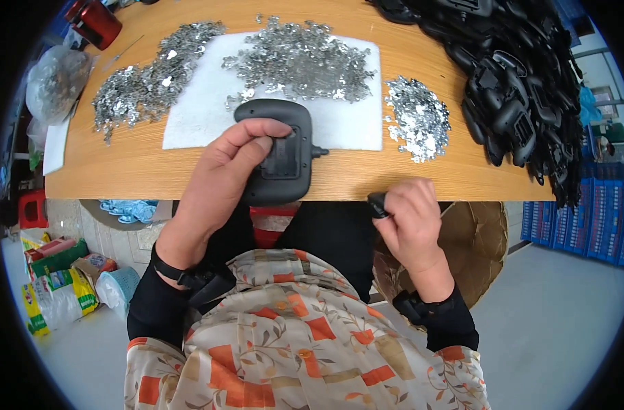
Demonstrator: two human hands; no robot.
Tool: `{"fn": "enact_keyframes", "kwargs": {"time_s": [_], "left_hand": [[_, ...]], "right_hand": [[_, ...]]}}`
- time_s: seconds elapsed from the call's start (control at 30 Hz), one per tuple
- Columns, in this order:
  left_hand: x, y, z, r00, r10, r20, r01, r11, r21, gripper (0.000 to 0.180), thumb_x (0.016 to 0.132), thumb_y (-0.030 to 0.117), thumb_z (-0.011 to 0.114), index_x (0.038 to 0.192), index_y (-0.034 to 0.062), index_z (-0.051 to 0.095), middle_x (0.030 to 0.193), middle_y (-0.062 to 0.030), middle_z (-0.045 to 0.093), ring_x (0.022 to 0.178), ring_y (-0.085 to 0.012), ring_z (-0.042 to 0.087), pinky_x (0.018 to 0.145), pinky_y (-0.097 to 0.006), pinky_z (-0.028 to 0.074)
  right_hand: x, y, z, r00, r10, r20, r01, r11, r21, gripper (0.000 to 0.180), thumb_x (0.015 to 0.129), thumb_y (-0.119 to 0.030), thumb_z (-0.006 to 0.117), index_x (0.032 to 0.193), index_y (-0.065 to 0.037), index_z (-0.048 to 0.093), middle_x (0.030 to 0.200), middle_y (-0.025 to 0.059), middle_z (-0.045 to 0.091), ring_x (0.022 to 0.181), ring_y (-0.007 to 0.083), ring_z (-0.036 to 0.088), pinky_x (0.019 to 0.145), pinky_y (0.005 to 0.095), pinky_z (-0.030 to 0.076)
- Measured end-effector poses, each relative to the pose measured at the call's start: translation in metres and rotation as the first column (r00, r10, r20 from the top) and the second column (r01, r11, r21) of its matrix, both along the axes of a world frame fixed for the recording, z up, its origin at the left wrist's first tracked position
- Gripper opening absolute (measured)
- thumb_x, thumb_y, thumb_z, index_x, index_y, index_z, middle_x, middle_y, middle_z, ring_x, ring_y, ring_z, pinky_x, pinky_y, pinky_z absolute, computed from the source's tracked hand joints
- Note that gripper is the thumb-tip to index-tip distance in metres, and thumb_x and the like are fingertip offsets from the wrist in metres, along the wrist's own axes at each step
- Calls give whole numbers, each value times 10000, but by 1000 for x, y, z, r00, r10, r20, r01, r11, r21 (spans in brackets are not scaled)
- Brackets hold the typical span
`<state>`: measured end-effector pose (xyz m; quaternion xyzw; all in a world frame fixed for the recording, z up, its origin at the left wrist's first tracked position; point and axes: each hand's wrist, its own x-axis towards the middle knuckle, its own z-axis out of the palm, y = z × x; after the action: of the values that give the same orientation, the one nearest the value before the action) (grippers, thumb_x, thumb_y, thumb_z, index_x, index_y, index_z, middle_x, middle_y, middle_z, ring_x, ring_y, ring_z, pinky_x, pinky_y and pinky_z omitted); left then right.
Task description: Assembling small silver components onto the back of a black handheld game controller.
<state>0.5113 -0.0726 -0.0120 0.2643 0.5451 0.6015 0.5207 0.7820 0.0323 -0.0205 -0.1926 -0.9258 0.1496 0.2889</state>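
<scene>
My left hand is closed around a black game controller, which is held over the table's near edge with its back face up. A rectangular battery recess shows in that face, and a short stub sticks out on its right side. Thumb and forefinger pinch together at the recess; whatever is between them is too small to make out. Farther right, my right hand grips a small black piece between thumb and fingers, just off the table edge. Its kind cannot be told.
Small metal pieces lie heaped on a white foam sheet, with more piles at left and right. Black controllers are stacked along the right side. A red cup and plastic bag stand far left. A cardboard box sits below.
</scene>
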Motion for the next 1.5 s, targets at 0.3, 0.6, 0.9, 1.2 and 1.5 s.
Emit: {"fn": "enact_keyframes", "kwargs": {"time_s": [0.3, 0.6, 0.9, 1.2, 1.5], "left_hand": [[9, -4, 25, 979, -202, 14, 203, 975, -87, 193, 1017, 207, 616, 1043, 35, 699, 936, 36, 681, 844, -26, 589, 777, -210, 500], [-3, -8, 18, 965, -261, -36, 259, 965, -50, 164, 1017, 204, 628, 1050, 46, 659, 929, 61, 634, 841, -12, 553, 755, -201, 481], [-11, -9, 17, 908, -290, -302, 297, 954, -22, 105, 1012, 137, 630, 1020, 33, 617, 902, 59, 609, 834, -4, 514, 719, -199, 456], [-24, -10, 13, 845, -292, -449, 342, 939, 35, 96, 1014, 77, 577, 1085, 24, 616, 938, 23, 633, 871, -29, 548, 760, -223, 484], [-28, -10, -2, 942, -179, -285, 232, 958, 166, 433, 1000, -32, 410, 1421, 70, 419, 1106, -51, 636, 992, -76, 599, 866, -243, 499]], "right_hand": [[-78, 16, 36, 965, 179, -191, -155, 979, 133, 351, 560, -62, 787, 880, -55, 641, 884, 49, 615, 790, 266, 603, 753, 385, 436], [-91, 13, 31, 959, 227, -172, -239, 969, -56, 331, 596, -21, 769, 902, -27, 643, 883, 76, 616, 785, 271, 614, 715, 375, 480], [-100, 11, 41, 998, 39, -52, -65, 623, -779, 192, 767, -6, 680, 948, 24, 621, 781, 33, 569, 689, 90, 543, 630, 247, 449], [-110, 11, 34, 996, -22, -86, -66, 472, -879, 130, 806, -10, 675, 934, -3, 654, 781, -61, 555, 728, 32, 481, 661, 216, 424], [-116, 5, 11, 966, -154, -208, -15, 770, -638, 175, 719, 4, 684, 880, -26, 621, 745, -9, 513, 714, 104, 492, 669, 245, 410]]}}
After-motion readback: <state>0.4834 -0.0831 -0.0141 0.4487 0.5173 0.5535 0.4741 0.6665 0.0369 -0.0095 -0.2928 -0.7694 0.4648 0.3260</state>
